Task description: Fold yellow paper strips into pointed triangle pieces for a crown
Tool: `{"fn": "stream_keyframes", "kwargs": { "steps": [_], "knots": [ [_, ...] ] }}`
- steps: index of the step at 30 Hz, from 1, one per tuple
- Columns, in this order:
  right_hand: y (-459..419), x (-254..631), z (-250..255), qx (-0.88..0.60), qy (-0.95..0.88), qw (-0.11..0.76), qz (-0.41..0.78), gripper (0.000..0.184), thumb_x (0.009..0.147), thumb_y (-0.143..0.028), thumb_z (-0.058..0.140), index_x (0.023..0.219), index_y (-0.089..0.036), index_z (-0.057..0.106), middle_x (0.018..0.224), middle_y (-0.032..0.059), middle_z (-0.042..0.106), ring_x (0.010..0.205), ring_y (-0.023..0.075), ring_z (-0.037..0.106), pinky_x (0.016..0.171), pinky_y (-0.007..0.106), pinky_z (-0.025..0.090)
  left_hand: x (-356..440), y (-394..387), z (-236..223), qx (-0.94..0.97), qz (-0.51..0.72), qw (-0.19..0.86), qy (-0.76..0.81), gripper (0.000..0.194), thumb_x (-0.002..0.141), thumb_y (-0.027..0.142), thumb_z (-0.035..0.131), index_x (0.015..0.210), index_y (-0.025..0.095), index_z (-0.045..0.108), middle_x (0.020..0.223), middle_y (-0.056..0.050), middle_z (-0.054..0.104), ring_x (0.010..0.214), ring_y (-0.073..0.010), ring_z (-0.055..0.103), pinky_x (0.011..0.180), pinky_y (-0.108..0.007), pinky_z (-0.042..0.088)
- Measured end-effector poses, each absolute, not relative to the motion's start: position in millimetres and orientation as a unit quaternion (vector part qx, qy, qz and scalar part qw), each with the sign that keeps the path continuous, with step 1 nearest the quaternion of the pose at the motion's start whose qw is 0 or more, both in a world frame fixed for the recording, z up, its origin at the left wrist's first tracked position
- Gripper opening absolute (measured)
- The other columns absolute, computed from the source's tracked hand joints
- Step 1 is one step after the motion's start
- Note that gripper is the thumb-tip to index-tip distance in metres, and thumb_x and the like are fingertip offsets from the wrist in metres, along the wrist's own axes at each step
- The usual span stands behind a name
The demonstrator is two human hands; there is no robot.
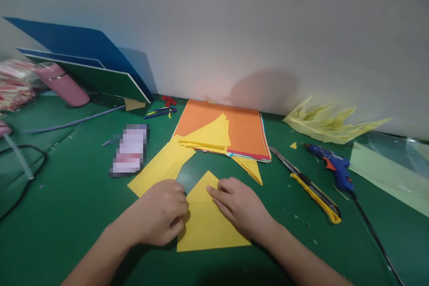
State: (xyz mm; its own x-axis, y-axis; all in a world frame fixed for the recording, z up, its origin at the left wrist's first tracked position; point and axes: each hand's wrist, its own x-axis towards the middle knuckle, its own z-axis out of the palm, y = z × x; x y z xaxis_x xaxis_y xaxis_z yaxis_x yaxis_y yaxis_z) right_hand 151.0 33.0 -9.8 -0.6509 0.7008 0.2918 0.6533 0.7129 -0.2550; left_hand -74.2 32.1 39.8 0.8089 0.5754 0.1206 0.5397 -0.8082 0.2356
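A sheet of yellow paper (214, 225) lies on the green table directly in front of me, with a pointed top and a crease across its upper part. My left hand (161, 212) is closed at the paper's left edge, fingers curled and thumb beneath them; its fingertips are partly hidden. Resting on the right side of the sheet, my right hand (239, 205) stretches its index finger over the paper near the crease, with other fingers bent. Another yellow sheet (164, 165) lies beyond my left hand. Folded yellow triangles (211, 136) sit on a stack of coloured paper (241, 120).
To the right are a yellow utility knife (315, 196), blade extended, a blue glue gun (331, 165) with its cord, and a spiky pale-yellow paper piece (328, 125). On the left are a phone (130, 149), a pink bottle (63, 85) and leaning boards (83, 71).
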Motion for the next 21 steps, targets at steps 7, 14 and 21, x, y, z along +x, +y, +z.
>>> {"fn": "stream_keyframes", "kwargs": {
  "steps": [7,14,21],
  "knots": [
    [35,151,-9,-0.386,-0.894,0.194,0.117,0.027,0.087,-0.028,0.06,0.111,-0.015,0.062,0.082,0.0068,0.06,0.074,0.0204,0.054,0.063,0.031,0.044,-56,31,24,0.924,0.186,0.081,0.324,0.024,0.085,0.009,0.036,0.076,0.017,0.057,0.069,-0.004,0.057,0.068,-0.0179,0.049,0.062,-0.031,0.043],
    [32,150,-10,-0.455,-0.832,0.27,0.167,0.039,0.073,-0.03,0.074,0.105,-0.02,0.053,0.101,0.0093,0.059,0.099,0.0263,0.056,0.081,0.04,0.05,-43,29,7,0.903,0.185,0.15,0.357,0.021,0.084,0.006,0.037,0.092,0.017,0.053,0.097,-0.009,0.059,0.089,-0.0218,0.055,0.079,-0.038,0.049],
    [37,158,-10,-0.445,-0.812,0.351,0.136,0.011,0.085,-0.024,0.056,0.095,-0.018,0.055,0.087,0.0076,0.062,0.081,0.0217,0.059,0.068,0.033,0.05,-43,31,11,0.907,0.172,0.146,0.356,0.03,0.085,0.007,0.037,0.107,0.016,0.055,0.111,-0.011,0.059,0.099,-0.0232,0.055,0.085,-0.039,0.049]
  ]
}}
